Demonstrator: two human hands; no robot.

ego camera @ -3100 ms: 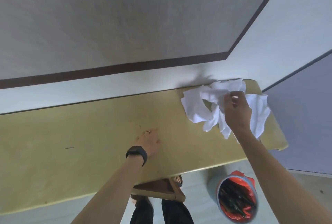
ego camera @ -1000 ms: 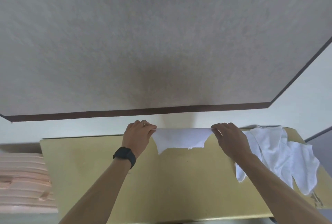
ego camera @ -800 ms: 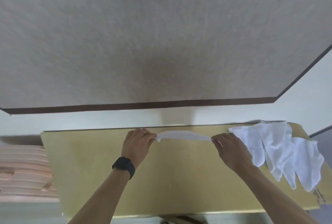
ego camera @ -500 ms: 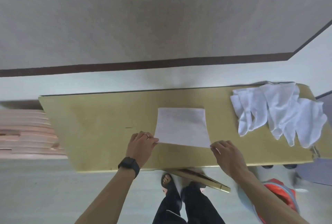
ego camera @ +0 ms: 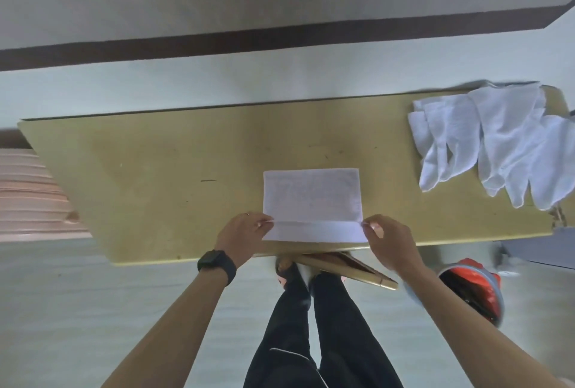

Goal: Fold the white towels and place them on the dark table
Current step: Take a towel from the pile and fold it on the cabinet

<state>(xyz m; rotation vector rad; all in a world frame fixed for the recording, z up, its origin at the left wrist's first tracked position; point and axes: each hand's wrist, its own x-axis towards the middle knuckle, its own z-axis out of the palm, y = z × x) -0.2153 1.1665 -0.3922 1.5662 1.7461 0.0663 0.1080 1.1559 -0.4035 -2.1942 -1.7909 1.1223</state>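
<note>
The left hand (ego camera: pixel 245 235) pinches the near left corner of a white towel (ego camera: pixel 312 197) between thumb and fingertips, and the right hand (ego camera: pixel 389 241) pinches the near right corner the same way, so both are grasping the cloth at its front edge. A black watch (ego camera: pixel 216 264) sits on the left wrist and a ring (ego camera: pixel 248 214) shows on one finger of that hand. The towel lies as a flat rectangle on the yellowish surface (ego camera: pixel 155 185), close to its near edge and roughly at the middle of its length. A narrow band along the side nearest the person reads brighter than the rest, either raised or turned over; from here I cannot tell which. Well off to the right, at the far right end of the same surface, a pile of white towels (ego camera: pixel 497 138) lies crumpled and loose, some of it hanging toward the corner. Below the surface stand the person's legs in dark trousers (ego camera: pixel 311 325), with a slanted wooden piece (ego camera: pixel 342 266) just beneath the tabletop's edge. On the floor to the right is a bin (ego camera: pixel 473 291) with a red liner, and to the left a pink ridged stack (ego camera: pixel 28 194). A dark band (ego camera: pixel 280 39) runs along the wall behind.
</note>
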